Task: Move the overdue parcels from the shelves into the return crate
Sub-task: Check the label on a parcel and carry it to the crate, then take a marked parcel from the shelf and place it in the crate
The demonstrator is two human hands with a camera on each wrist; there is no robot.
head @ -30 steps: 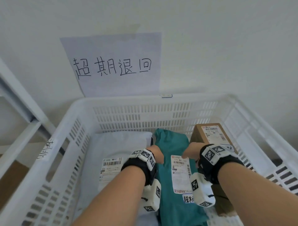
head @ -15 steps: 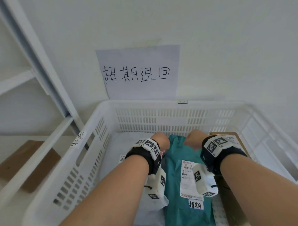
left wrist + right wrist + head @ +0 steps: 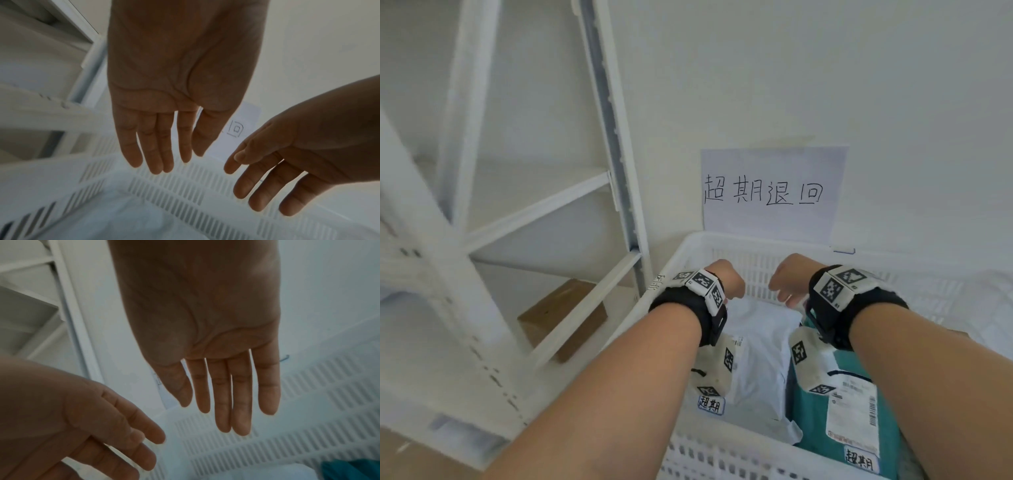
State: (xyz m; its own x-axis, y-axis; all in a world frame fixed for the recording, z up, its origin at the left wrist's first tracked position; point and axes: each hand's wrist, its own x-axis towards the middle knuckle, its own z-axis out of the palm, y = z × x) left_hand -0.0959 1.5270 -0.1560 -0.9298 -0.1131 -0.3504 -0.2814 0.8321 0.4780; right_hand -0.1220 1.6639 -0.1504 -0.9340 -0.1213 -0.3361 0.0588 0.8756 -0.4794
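Observation:
The white slatted return crate (image 3: 722,448) stands against the wall. Inside lie a white mailer bag (image 3: 760,356) and a teal mailer bag (image 3: 822,428), each with a shipping label and a handwritten tag. My left hand (image 3: 726,277) and right hand (image 3: 787,277) hover above the crate, side by side, holding nothing. In the left wrist view the left hand (image 3: 164,138) has straight fingers pointing down over the crate wall (image 3: 185,183). The right wrist view shows the right hand (image 3: 224,394) equally straight and empty, with a corner of the teal bag (image 3: 353,470) below.
A white metal shelving unit (image 3: 616,171) rises left of the crate. A brown cardboard box (image 3: 561,315) sits on its low shelf. A paper sign (image 3: 770,195) with handwritten characters is taped to the wall behind the crate.
Both hands have lifted off the teal bag and out of the crate. The view has swung up and left, bringing the shelving and the brown box into sight.

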